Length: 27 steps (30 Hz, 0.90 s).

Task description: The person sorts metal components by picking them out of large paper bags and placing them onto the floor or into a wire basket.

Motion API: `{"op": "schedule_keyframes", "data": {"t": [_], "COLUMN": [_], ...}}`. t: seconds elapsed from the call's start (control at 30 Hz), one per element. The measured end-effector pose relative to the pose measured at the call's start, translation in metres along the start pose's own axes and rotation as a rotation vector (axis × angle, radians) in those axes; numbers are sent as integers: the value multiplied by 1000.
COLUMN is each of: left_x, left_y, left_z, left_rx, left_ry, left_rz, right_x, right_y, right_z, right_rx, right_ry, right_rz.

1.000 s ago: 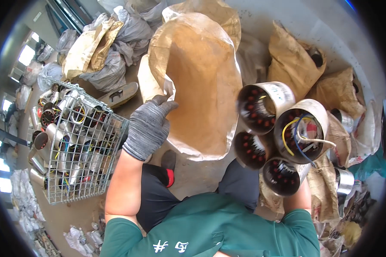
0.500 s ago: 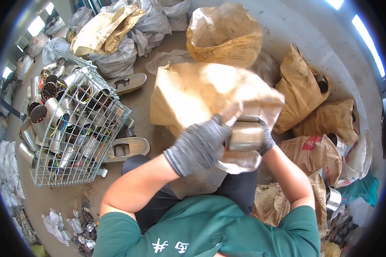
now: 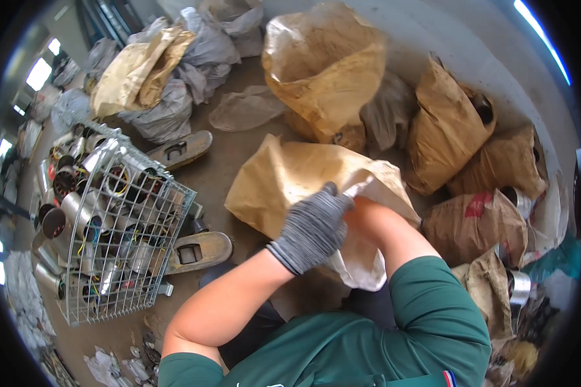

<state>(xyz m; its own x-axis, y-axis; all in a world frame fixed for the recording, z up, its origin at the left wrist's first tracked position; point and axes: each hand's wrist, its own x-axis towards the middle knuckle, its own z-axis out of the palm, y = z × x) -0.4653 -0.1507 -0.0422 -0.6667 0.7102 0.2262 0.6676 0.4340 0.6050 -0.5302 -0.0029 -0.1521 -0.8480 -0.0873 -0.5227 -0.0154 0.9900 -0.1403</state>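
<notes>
A large tan paper sack (image 3: 271,184) with a pale lining lies open in front of me, between my knees. My left hand (image 3: 313,229), in a grey knit glove, is closed on the edge of its mouth. Deep in that mouth is my right forearm (image 3: 394,235); the sack hides my right hand, so its fingers and anything in them cannot be seen.
On the left, a wire mesh cage (image 3: 119,258) full of metal cylinders and wires stands beside a worn pallet foot (image 3: 200,251). Another open sack (image 3: 323,71) stands beyond mine. Filled brown sacks (image 3: 448,129) line the right side; grey plastic bags (image 3: 206,45) lie far left.
My right hand, which held a shiny metal cylinder at the sack's mouth, has gone down inside it, out of sight. My left hand still grips the rim. The view has shifted slightly.
</notes>
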Motion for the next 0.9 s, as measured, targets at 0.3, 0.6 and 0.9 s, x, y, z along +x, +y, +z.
{"op": "schedule_keyframes", "data": {"t": [0.3,0.6,0.9], "left_x": [27,19,-10], "left_y": [-38,-32,-42], "left_z": [-3,0,-17], "left_rx": [62,18,88], "left_ry": [135,-25,-73], "left_rz": [-19,-26,-98], "right_x": [-88,-39,117], "right_y": [81,399,364], "right_z": [-29,185,242], "right_rx": [56,566,356], "right_ry": [273,622,197], "right_rz": [-549,754,782]}}
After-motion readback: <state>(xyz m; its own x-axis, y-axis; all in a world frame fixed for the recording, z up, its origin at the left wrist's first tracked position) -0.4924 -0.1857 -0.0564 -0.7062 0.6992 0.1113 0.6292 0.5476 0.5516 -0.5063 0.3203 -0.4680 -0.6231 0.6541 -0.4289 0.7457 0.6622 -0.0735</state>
